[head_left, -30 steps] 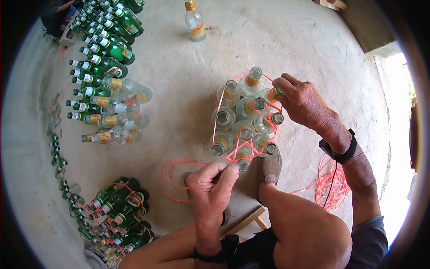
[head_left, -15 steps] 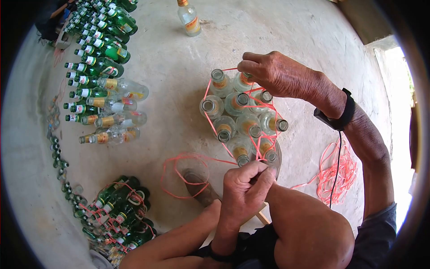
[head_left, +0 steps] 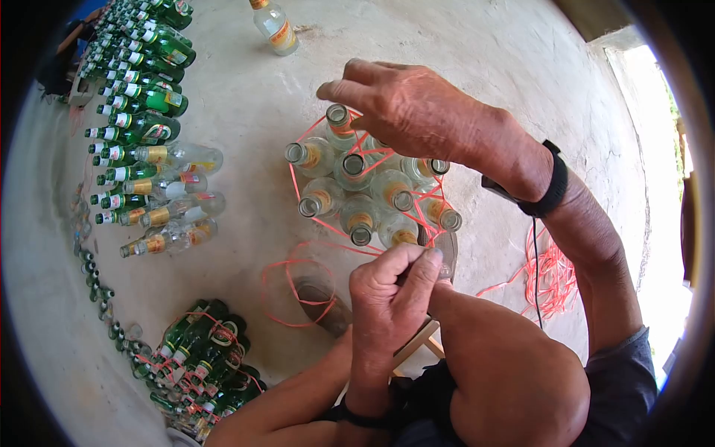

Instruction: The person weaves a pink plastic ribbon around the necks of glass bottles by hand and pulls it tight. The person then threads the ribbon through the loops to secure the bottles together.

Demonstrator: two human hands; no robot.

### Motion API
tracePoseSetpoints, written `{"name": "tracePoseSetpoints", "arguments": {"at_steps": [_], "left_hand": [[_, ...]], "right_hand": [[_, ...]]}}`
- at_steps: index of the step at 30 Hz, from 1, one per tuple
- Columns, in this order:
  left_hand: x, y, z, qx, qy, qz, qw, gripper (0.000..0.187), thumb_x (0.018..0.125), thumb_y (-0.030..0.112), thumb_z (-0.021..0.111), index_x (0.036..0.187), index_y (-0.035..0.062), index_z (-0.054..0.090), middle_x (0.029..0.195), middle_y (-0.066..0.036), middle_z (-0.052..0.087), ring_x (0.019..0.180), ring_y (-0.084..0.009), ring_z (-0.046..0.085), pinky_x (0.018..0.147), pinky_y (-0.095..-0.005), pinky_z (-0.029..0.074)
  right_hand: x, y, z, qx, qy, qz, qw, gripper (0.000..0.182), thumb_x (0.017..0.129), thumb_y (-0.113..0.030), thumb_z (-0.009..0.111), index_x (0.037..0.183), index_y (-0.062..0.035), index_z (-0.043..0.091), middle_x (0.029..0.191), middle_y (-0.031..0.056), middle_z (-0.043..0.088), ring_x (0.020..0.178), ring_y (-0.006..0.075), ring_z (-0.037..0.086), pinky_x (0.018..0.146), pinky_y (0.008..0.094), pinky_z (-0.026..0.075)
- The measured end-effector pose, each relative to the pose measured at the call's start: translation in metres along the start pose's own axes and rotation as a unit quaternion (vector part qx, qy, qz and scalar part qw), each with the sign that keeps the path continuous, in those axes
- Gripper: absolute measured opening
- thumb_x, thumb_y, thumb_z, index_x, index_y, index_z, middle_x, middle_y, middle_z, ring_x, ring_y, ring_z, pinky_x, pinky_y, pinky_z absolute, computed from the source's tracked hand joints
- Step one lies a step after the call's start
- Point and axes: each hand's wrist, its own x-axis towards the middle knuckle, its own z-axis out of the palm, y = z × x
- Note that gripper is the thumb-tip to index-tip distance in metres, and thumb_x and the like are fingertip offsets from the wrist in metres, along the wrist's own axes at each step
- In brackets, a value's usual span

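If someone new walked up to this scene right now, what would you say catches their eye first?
At centre, a cluster of clear bottles stands upright on the concrete floor, laced with bright orange string. The right hand rests across the cluster's far necks, while the left hand pinches the string at its near edge. Rows of green bottles lie along the left, with a tied green bundle below them.

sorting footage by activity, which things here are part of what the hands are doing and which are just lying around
In use:
left hand pinching the red string
right hand on the cluster of clear bottles

Lying about:
rows of green bottles
tied green bundle
lone bottle
loose string pile
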Motion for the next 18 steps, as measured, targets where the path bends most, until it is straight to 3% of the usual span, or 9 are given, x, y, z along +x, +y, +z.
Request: {"name": "tracePoseSetpoints", "arguments": {"at_steps": [3,4,7,10,13,18], "left_hand": [[0.003,-0.013,-0.015,0.008,0.029,0.001,1.0,0.018,0.105,0.008,0.075,0.092,-0.0039,0.074,0.07,-0.002,0.067,0.065,-0.0054,0.053,0.058,-0.0278,0.046],[0.004,-0.008,-0.017,0.017,0.026,-0.018,0.999,0.016,0.105,0.008,0.076,0.094,-0.0044,0.075,0.07,-0.002,0.066,0.065,-0.0053,0.053,0.057,-0.028,0.046],[0.009,-0.015,-0.018,0.034,0.039,0.024,0.998,0.016,0.104,0.006,0.076,0.093,-0.0043,0.073,0.069,-0.002,0.065,0.064,-0.005,0.051,0.056,-0.0282,0.044],[0.014,-0.006,-0.022,0.141,0.076,0.032,0.987,0.013,0.102,0.005,0.078,0.093,-0.0049,0.075,0.078,-0.001,0.065,0.073,-0.0063,0.055,0.064,-0.0267,0.045],[0.017,-0.011,-0.02,0.158,0.1,0.06,0.981,0.011,0.101,0.004,0.079,0.094,-0.0043,0.075,0.078,-0.002,0.065,0.071,-0.0062,0.054,0.063,-0.0268,0.045],[0.021,-0.017,-0.017,0.184,0.121,0.063,0.973,0.009,0.101,0.002,0.078,0.096,-0.0044,0.075,0.077,-0.001,0.065,0.068,-0.0055,0.053,0.061,-0.0261,0.045]], "right_hand": [[-0.028,-0.019,-0.025,0.056,0.069,0.037,0.995,0.027,0.095,0.001,0.074,0.121,-0.0034,0.07,0.102,0.013,0.067,0.087,0.0354,0.072,0.075,0.0455,0.059],[-0.04,-0.028,-0.032,0.11,0.066,0.054,0.99,0.017,0.095,0.004,0.073,0.11,-0.0021,0.073,0.094,0.0125,0.066,0.085,0.0329,0.07,0.073,0.0423,0.057],[-0.081,-0.054,-0.037,0.187,0.021,0.117,0.975,0.017,0.092,0.003,0.076,0.109,-0.0022,0.074,0.096,0.0107,0.067,0.088,0.0318,0.069,0.078,0.0436,0.057],[-0.106,-0.067,-0.034,0.164,0.006,0.093,0.982,0.023,0.086,-0.004,0.079,0.109,-0.0032,0.075,0.097,0.0098,0.066,0.094,0.0345,0.066,0.082,0.0466,0.059],[-0.122,-0.075,-0.025,0.142,-0.006,0.122,0.982,0.024,0.085,-0.005,0.08,0.108,-0.0039,0.076,0.103,0.0084,0.067,0.099,0.0346,0.065,0.087,0.0476,0.058],[-0.122,-0.081,-0.021,0.113,-0.026,0.113,0.987,0.024,0.077,-0.013,0.083,0.1,-0.0096,0.077,0.1,0.0046,0.064,0.103,0.0291,0.064,0.085,0.0444,0.054]]}}
